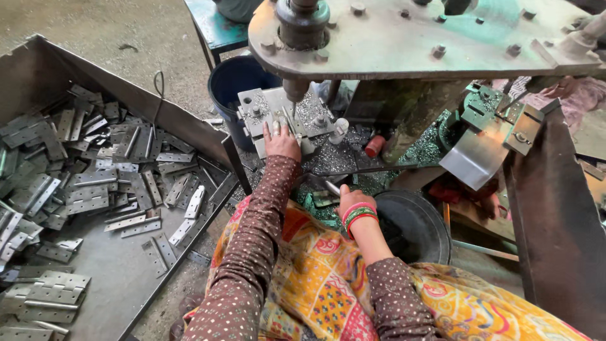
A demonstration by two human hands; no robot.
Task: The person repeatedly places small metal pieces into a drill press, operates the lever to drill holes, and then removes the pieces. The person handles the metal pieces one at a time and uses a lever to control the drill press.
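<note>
My left hand [280,140] reaches forward to the grey metal fixture block [259,107] under the press spindle [295,88], its fingers resting on a small metal part there; whether it grips the part I cannot tell. My right hand [351,199], with red and green bangles at the wrist, is low near my lap beside a dark round pan [420,221], fingers curled around a thin metal rod or handle [328,186]. Metal shavings [341,158] cover the press bed between both hands.
A large metal tray [113,265] at my left holds several grey hinges [88,189]. A blue bucket [230,79] stands behind the fixture. The heavy press plate [416,38] overhangs the bed. Another fixture [499,120] and a steel beam [555,215] lie at right.
</note>
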